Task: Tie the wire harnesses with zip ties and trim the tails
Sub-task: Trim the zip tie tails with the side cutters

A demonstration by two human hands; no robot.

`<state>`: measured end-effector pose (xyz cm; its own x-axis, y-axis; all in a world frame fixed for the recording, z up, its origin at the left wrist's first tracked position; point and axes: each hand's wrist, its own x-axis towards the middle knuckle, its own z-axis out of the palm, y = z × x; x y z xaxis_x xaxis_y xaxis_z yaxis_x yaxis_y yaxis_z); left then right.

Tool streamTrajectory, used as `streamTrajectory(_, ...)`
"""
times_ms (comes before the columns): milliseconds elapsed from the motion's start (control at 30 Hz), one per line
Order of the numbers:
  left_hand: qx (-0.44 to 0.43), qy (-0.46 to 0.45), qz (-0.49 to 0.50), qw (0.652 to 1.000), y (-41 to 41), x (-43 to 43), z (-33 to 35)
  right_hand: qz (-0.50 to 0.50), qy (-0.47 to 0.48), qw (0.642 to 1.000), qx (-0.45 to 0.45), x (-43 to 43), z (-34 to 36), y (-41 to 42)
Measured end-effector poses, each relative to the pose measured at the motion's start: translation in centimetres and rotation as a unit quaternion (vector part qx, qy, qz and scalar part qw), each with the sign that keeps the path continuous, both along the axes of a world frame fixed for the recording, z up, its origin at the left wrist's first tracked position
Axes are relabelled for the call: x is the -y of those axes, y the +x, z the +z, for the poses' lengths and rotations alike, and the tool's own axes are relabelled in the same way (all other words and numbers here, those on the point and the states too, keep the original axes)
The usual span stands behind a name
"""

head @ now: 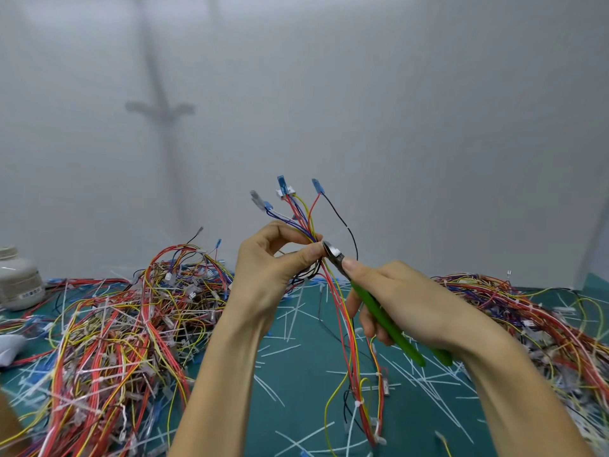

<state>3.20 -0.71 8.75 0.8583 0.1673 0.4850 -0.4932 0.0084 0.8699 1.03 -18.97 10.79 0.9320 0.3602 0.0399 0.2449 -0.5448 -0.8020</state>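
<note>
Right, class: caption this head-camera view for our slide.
Left hand pinches a wire harness; right hand holds green-handled cutters against it.

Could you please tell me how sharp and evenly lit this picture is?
Head view: soft even light, little glare; blurred shadow on the wall; left hand, held harness, right hand and green cutters sharp; wire piles smear toward the edges.

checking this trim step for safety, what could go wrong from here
1. The cutters in the right hand have their head right against the thumb of the left hand, so a squeeze could nick it.
2. The head sits among the harness wires where they are pinched. It may clip a wire instead of the tie tail, which I cannot make out.
3. A cut tail could fly off, like those scattered on the green mat.
</note>
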Motion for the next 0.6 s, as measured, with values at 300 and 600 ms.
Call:
streamTrajectory(300, 0.014, -0.001, -0.007, 1.0, -0.06, 0.1, 0.16, -0.017, -0.007, 1.0, 0.002, 0.02, 0.06, -0.08)
streamTrajectory(600, 0.002, 0.012, 0.001, 1.0, 0.06, 0.28, 0.17, -0.039, -0.015, 0.999, 0.032, -0.21, -0.14, -0.11)
